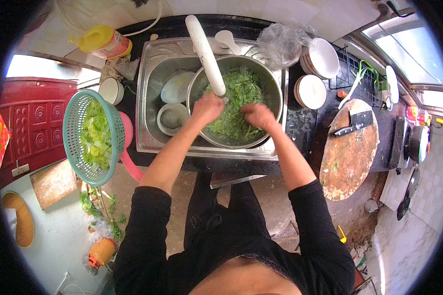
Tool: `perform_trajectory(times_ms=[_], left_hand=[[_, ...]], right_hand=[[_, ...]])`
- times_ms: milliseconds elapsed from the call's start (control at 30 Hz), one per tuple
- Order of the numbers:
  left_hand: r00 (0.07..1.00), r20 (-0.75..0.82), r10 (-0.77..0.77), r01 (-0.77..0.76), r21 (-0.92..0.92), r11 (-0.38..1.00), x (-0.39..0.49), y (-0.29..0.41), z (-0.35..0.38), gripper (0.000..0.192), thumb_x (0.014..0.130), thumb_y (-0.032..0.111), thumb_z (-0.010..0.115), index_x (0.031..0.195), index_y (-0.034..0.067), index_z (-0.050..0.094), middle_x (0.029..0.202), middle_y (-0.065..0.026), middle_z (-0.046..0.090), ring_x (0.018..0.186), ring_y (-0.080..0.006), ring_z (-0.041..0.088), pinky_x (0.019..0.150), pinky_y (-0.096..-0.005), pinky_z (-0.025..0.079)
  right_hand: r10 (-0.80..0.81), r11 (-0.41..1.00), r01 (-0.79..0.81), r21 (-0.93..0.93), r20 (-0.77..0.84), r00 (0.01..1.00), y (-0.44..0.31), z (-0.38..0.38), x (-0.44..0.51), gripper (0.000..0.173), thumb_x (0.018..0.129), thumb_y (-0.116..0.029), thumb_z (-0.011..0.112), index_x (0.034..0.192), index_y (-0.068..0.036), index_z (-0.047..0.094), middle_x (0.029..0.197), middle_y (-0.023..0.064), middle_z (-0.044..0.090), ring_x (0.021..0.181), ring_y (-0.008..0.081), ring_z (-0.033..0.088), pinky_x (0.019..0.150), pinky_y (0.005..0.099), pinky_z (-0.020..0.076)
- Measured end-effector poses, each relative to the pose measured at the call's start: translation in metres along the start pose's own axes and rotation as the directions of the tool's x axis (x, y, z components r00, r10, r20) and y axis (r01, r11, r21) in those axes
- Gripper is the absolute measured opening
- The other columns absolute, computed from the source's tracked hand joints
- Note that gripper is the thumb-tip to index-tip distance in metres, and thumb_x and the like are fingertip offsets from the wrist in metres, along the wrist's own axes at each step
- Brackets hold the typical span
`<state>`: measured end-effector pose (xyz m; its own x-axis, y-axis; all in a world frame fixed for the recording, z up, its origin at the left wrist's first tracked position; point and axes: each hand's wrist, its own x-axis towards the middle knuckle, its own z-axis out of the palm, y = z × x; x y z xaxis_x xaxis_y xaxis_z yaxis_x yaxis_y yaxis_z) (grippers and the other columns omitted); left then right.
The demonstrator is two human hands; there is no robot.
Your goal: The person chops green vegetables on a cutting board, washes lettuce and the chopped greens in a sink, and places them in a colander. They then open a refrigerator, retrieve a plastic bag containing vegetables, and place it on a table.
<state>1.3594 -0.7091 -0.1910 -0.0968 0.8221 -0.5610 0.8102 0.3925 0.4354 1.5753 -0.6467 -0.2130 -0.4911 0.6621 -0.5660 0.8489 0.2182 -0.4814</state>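
Observation:
A large metal pot (277,121) full of chopped leafy greens (238,84) and water stands over the right part of the stainless steel sink (147,121). My left hand (208,107) is at the pot's left side, beside the mouth of the white faucet (206,55); its fingers are partly hidden, so its grip is unclear. My right hand (260,116) is over the greens on the right, blurred, with its fingertips among the leaves. Bowls (171,118) lie in the sink's left basin. A teal plastic colander (114,136) of cut pale green leaves stands left of the sink.
Right of the sink are stacked bowls (312,92), a plastic bag (284,42), a round wooden chopping board (349,158) with a cleaver (356,123), and a wire rack (350,70) with scallions. A yellow jug (103,42) is at the back left; a pink handled vessel (127,147) is beneath the colander.

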Motion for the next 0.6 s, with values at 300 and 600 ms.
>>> perform_trajectory(times_ms=[300,600], left_hand=[[0.995,-0.082,0.050,-0.077,-0.374,0.924,0.034,0.028,0.025,0.082,0.074,0.026,0.075,0.144,0.004,0.037,0.142,-0.0212,0.045,0.135,-0.0346,0.041,0.110,-0.0406,0.036],[0.997,-0.076,-0.003,-0.005,-0.114,0.993,-0.018,0.022,0.007,0.077,0.079,0.045,0.074,0.142,0.011,0.045,0.148,-0.0190,0.038,0.137,-0.0365,0.031,0.107,-0.0548,0.032]], right_hand=[[0.177,0.463,0.004,0.886,-0.097,0.979,-0.021,0.015,0.048,0.054,0.083,-0.016,0.070,0.133,-0.010,0.051,0.116,0.0120,0.062,0.104,0.0246,0.060,0.084,0.0364,0.0489],[0.136,0.971,-0.035,0.236,-0.424,0.895,-0.023,0.002,-0.002,0.045,0.092,-0.026,0.058,0.135,-0.017,0.051,0.141,0.0272,0.040,0.121,0.0454,0.050,0.101,0.0556,0.0417]])
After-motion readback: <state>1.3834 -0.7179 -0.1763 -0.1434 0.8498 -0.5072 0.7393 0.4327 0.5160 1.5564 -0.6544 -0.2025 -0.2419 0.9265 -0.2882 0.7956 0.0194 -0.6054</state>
